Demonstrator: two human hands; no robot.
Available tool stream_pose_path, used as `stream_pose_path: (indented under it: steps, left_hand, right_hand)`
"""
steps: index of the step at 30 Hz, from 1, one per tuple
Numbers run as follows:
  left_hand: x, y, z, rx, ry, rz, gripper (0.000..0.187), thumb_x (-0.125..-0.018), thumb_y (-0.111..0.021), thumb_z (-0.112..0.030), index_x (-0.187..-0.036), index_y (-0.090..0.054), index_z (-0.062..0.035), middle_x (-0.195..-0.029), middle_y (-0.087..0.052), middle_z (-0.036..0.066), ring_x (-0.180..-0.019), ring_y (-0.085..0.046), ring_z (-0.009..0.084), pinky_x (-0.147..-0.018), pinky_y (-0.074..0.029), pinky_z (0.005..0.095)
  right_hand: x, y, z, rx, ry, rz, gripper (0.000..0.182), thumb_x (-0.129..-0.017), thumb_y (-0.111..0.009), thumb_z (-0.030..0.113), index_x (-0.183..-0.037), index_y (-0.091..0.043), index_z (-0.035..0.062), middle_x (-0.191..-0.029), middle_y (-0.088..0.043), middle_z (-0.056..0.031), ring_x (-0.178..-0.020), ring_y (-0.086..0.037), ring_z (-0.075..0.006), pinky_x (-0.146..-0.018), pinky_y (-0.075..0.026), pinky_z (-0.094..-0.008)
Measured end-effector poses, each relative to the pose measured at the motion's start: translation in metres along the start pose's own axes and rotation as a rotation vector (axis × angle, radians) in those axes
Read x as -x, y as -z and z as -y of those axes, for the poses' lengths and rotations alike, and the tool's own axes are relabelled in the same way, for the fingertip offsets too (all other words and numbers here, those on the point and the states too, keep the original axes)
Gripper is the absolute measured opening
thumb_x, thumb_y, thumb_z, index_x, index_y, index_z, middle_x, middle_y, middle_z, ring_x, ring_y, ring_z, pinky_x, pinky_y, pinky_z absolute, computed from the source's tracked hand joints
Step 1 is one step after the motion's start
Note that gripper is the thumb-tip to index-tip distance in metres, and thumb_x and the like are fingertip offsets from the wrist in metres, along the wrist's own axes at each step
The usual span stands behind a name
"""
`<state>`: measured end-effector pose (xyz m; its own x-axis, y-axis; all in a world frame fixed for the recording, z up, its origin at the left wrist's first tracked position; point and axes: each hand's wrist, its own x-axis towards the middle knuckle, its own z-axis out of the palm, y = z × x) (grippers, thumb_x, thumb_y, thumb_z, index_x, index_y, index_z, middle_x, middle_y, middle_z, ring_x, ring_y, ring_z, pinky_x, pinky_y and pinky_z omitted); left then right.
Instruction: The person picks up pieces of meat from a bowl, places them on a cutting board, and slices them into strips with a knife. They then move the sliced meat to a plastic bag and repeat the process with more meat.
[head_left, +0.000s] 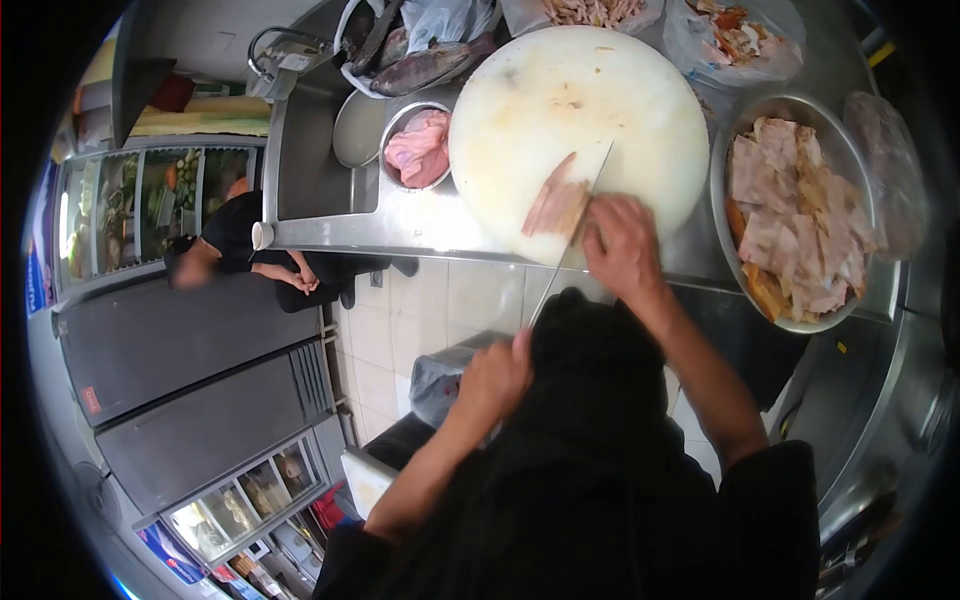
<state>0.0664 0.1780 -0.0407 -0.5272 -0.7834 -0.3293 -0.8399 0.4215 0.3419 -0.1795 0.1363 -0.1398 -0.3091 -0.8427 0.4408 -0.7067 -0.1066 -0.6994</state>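
My left hand [490, 385] is wrapped round the handle of a long thin knife [549, 290]. The blade slants up and away across the near part of a round white cutting board [590, 85]. Sliced pale pink meat [552, 205] lies on the board along the blade's left side. On the blade's other side, my right hand [622, 240] has its fingers curled down against the meat's right end, and what lies under them is mostly hidden. To the right, an oval metal tray [722, 200] holds many pieces of sliced meat [800, 215].
A metal bowl of raw pink meat [420, 148] stands left of the board, beside a sink [325, 180]. Whole fish [420, 70] and plastic bags of meat scraps [735, 45] lie behind. Another person [245, 240] in black is at the left, near a grey refrigerator [180, 340].
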Motion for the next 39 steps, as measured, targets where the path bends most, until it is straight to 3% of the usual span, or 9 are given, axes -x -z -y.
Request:
stream_pose_path:
  steps: [2, 6, 10, 16, 20, 24, 30, 36, 39]
  left_hand:
    - [-0.048, 0.01, -0.022, -0.07, 0.0, 0.016, 0.054, -0.108, -0.046, -0.037, -0.086, -0.068, 0.0072, -0.081, -0.065, 0.037, -0.079, -0.066, 0.0545, -0.071, -0.051, 0.0623]
    - [-0.05, 0.052, -0.047, 0.195, 0.364, 0.036, 0.067, -0.111, -0.037, -0.046, -0.079, -0.065, 0.0073, -0.082, -0.062, 0.039, -0.089, -0.058, 0.0598, -0.077, -0.047, 0.0605]
    - [0.0, 0.056, -0.047, 0.155, 0.318, 0.073, 0.06, -0.109, -0.041, -0.041, -0.083, -0.066, 0.0071, -0.079, -0.062, 0.039, -0.084, -0.061, 0.0591, -0.078, -0.047, 0.065]
    - [0.051, 0.047, -0.027, 0.076, 0.457, 0.207, 0.04, -0.108, -0.048, -0.027, -0.094, -0.068, 0.0043, -0.074, -0.062, 0.035, -0.075, -0.062, 0.0554, -0.061, -0.047, 0.0646]
    - [0.013, -0.005, -0.003, -0.08, 0.074, 0.099, 0.062, -0.111, -0.039, -0.039, -0.084, -0.066, 0.0103, -0.082, -0.063, 0.039, -0.084, -0.06, 0.0598, -0.076, -0.048, 0.0629]
    - [-0.059, 0.051, -0.048, 0.164, 0.356, 0.091, 0.066, -0.111, -0.04, -0.041, -0.079, -0.064, 0.0106, -0.08, -0.063, 0.039, -0.082, -0.059, 0.0601, -0.076, -0.047, 0.0626]
    - [-0.003, 0.045, -0.045, 0.177, 0.305, 0.029, 0.059, -0.109, -0.045, -0.038, -0.074, -0.065, 0.0052, -0.077, -0.064, 0.036, -0.078, -0.062, 0.0589, -0.075, -0.049, 0.0635]
    - [0.055, 0.038, -0.033, 0.092, 0.44, 0.097, 0.05, -0.108, -0.049, -0.035, -0.082, -0.068, 0.0035, -0.071, -0.064, 0.034, -0.074, -0.064, 0.0555, -0.067, -0.051, 0.0627]
    - [0.034, 0.014, -0.021, -0.026, 0.276, 0.118, 0.044, -0.107, -0.053, -0.033, -0.087, -0.068, 0.0033, -0.066, -0.063, 0.031, -0.07, -0.066, 0.0513, -0.06, -0.051, 0.0592]
  right_hand:
    - [0.005, 0.001, -0.001, -0.011, 0.001, 0.017, 0.028, -0.077, -0.066, 0.006, -0.105, -0.067, 0.0007, -0.112, -0.067, -0.0143, -0.108, -0.062, -0.0334, -0.094, -0.048, -0.0459]
    - [0.004, 0.005, -0.001, 0.038, 0.003, 0.012, 0.024, -0.078, -0.067, 0.007, -0.101, -0.066, -0.0005, -0.114, -0.066, -0.0162, -0.108, -0.061, -0.0345, -0.095, -0.048, -0.0461]
    - [0.002, 0.006, 0.002, 0.017, -0.019, 0.022, 0.021, -0.077, -0.067, 0.006, -0.098, -0.066, 0.0009, -0.112, -0.066, -0.015, -0.108, -0.06, -0.0332, -0.092, -0.048, -0.0455]
    - [0.002, 0.003, 0.0, -0.005, -0.031, -0.003, 0.023, -0.077, -0.067, 0.005, -0.1, -0.067, 0.0012, -0.11, -0.067, -0.0141, -0.107, -0.061, -0.0334, -0.092, -0.048, -0.0453]
    - [0.001, 0.003, -0.002, -0.023, -0.014, 0.013, 0.025, -0.078, -0.066, 0.004, -0.103, -0.067, 0.0005, -0.11, -0.067, -0.015, -0.109, -0.061, -0.0342, -0.093, -0.048, -0.046]
    - [0.001, 0.011, -0.001, -0.026, 0.005, 0.008, 0.027, -0.079, -0.065, 0.002, -0.106, -0.067, -0.002, -0.113, -0.066, -0.0205, -0.109, -0.06, -0.0388, -0.098, -0.049, -0.0469]
    - [0.005, 0.014, 0.001, -0.04, -0.042, 0.024, 0.025, -0.078, -0.065, 0.002, -0.103, -0.066, -0.003, -0.114, -0.065, -0.0206, -0.111, -0.059, -0.0401, -0.099, -0.049, -0.0464]
    - [0.004, 0.01, -0.001, -0.048, -0.044, -0.003, 0.025, -0.077, -0.064, 0.002, -0.101, -0.066, -0.003, -0.113, -0.065, -0.0193, -0.11, -0.059, -0.0392, -0.099, -0.049, -0.0466]
    - [0.004, 0.009, -0.003, -0.042, -0.042, -0.01, 0.024, -0.078, -0.064, 0.001, -0.101, -0.066, -0.0031, -0.112, -0.066, -0.0197, -0.109, -0.06, -0.0393, -0.098, -0.049, -0.0468]
